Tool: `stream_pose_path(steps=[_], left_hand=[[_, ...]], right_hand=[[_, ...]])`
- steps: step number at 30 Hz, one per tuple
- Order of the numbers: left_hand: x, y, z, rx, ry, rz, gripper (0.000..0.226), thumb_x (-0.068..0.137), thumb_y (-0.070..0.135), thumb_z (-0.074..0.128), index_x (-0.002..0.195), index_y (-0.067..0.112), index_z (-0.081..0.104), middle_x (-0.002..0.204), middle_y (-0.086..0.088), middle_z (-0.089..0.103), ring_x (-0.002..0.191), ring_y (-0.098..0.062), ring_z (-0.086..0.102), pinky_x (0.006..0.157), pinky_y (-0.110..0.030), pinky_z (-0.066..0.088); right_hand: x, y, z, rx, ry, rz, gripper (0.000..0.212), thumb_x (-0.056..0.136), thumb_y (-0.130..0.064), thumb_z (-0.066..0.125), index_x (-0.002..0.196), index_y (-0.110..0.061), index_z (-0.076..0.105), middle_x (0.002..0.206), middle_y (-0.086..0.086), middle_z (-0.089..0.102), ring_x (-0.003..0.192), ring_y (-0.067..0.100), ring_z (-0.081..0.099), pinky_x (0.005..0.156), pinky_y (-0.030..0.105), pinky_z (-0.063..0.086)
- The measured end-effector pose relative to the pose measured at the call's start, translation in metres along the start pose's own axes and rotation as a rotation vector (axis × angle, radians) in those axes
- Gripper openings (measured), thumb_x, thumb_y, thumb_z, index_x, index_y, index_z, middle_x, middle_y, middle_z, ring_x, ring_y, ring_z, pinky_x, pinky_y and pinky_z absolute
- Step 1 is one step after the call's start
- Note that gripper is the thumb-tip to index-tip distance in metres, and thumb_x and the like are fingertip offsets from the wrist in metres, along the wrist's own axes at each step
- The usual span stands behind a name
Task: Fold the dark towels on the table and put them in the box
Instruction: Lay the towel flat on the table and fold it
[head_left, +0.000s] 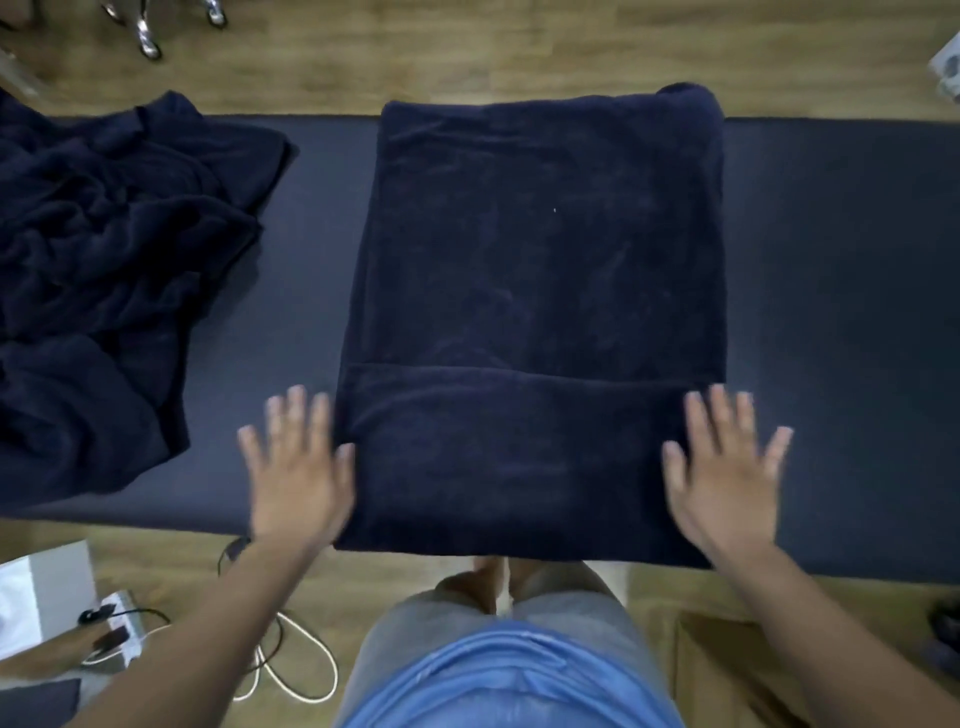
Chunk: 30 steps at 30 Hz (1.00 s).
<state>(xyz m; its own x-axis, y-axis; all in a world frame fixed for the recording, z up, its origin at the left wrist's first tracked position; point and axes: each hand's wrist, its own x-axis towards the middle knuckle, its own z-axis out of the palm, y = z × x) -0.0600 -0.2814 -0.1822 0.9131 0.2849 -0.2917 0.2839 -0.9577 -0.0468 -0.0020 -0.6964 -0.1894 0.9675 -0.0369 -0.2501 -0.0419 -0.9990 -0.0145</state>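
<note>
On my far left a heap of dark towels (104, 260) lies crumpled on the dark table (831, 312), unfolded, and it spills over the far edge. Below it, on the wooden floor (467, 52) by the table's near edge, stands a white box (36, 597), with a power strip (119, 629) and a looped pale cable (301, 670) just beside it.

My left hand (298, 467) lies flat with its fingers spread and straight, gripping nothing. It sits at the left edge of the folded towel (535, 260), with the thumb touching the cloth and the other fingers over the bare table. The hand is blurred, so I cannot tell how hard it presses.

The folded towel lies in the middle of the table as a tall rectangle. Its far end hangs past the far edge and its near end reaches the near edge. A fold line runs across it a little above my hands.

My right hand (722, 467) is also flat and spread, with the palm on the towel's right edge, clasping nothing.

Lower right, on the floor beside my leg, sits a brown cardboard box (727, 670); it is blurred and only partly in view.
</note>
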Motion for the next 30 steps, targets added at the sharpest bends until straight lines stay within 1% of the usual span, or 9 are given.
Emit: stream_pose_path(steps=[3,5,10,14,16,19,22,24,30], left_hand=[[-0.002,0.090,-0.002,-0.010,0.066,0.543,0.061,0.095,0.042,0.038,0.150,0.015,0.041,0.160,-0.014,0.030,0.149,-0.036,0.022,0.115,-0.066,0.015],[-0.004,0.119,0.013,0.052,-0.031,0.678,0.062,0.098,0.050,0.030,0.154,0.024,0.033,0.164,-0.006,0.021,0.153,-0.029,0.009,0.116,-0.066,0.010],[0.037,0.068,0.035,-0.001,-0.124,0.261,0.066,0.097,0.065,0.016,0.155,0.040,-0.007,0.162,0.007,-0.018,0.152,-0.025,-0.015,0.114,-0.066,-0.009],[0.079,0.022,0.012,-0.116,-0.167,-0.178,0.064,0.101,0.055,0.009,0.159,0.029,0.002,0.167,-0.002,-0.006,0.153,-0.029,-0.013,0.111,-0.074,-0.006],[0.076,0.019,0.003,-0.083,-0.063,-0.131,0.065,0.102,0.051,0.013,0.160,0.021,0.005,0.167,-0.006,-0.004,0.153,-0.032,-0.010,0.112,-0.073,-0.005],[0.026,0.051,0.005,-0.022,0.150,0.305,0.065,0.101,0.045,0.026,0.158,0.015,0.017,0.166,-0.012,0.010,0.153,-0.037,0.004,0.115,-0.069,-0.001],[-0.047,0.074,0.040,0.059,0.031,0.729,0.065,0.097,0.050,0.035,0.155,0.021,0.028,0.163,-0.012,0.023,0.152,-0.034,0.013,0.115,-0.070,0.012],[-0.057,0.063,0.057,0.091,-0.030,0.707,0.063,0.098,0.053,0.033,0.155,0.027,0.027,0.163,-0.009,0.025,0.152,-0.031,0.012,0.115,-0.067,0.014],[-0.023,-0.003,0.055,-0.075,-0.163,0.192,0.059,0.102,0.052,0.009,0.158,0.034,0.000,0.167,0.000,-0.005,0.154,-0.026,-0.004,0.116,-0.065,0.003]], right_hand=[[-0.026,-0.085,0.008,0.051,0.059,-0.379,0.059,0.092,-0.041,0.042,0.145,-0.016,0.048,0.155,0.011,0.040,0.146,0.033,0.029,0.115,0.065,0.017],[-0.024,-0.109,0.023,0.049,-0.001,-0.460,0.059,0.094,-0.045,0.038,0.147,-0.021,0.045,0.157,0.007,0.036,0.148,0.028,0.026,0.115,0.064,0.017],[0.014,-0.021,0.041,0.005,-0.106,0.063,0.061,0.100,-0.055,0.024,0.156,-0.033,0.015,0.166,0.001,0.010,0.153,0.027,0.005,0.117,0.063,0.005],[0.006,0.042,0.029,0.138,-0.196,0.541,0.065,0.101,-0.054,0.009,0.158,-0.025,0.008,0.166,0.006,0.000,0.152,0.029,-0.004,0.114,0.069,0.004],[-0.004,0.027,0.027,0.166,-0.055,0.482,0.066,0.100,-0.047,0.015,0.158,-0.017,0.012,0.166,0.009,0.004,0.152,0.030,0.001,0.115,0.068,0.006],[-0.032,-0.045,0.023,0.155,0.128,0.052,0.064,0.096,-0.041,0.031,0.155,-0.016,0.027,0.162,0.014,0.021,0.150,0.035,0.015,0.115,0.065,0.008],[-0.068,-0.121,0.040,0.089,0.102,-0.364,0.059,0.094,-0.043,0.042,0.149,-0.023,0.040,0.159,0.012,0.031,0.148,0.033,0.024,0.115,0.067,0.015],[-0.070,-0.127,0.050,0.052,0.024,-0.331,0.058,0.095,-0.048,0.037,0.150,-0.028,0.038,0.160,0.009,0.030,0.149,0.031,0.023,0.116,0.065,0.015],[-0.062,-0.008,0.056,0.027,-0.072,0.077,0.065,0.095,-0.053,0.017,0.155,-0.027,0.028,0.163,0.006,0.022,0.151,0.027,0.014,0.118,0.061,0.010]])
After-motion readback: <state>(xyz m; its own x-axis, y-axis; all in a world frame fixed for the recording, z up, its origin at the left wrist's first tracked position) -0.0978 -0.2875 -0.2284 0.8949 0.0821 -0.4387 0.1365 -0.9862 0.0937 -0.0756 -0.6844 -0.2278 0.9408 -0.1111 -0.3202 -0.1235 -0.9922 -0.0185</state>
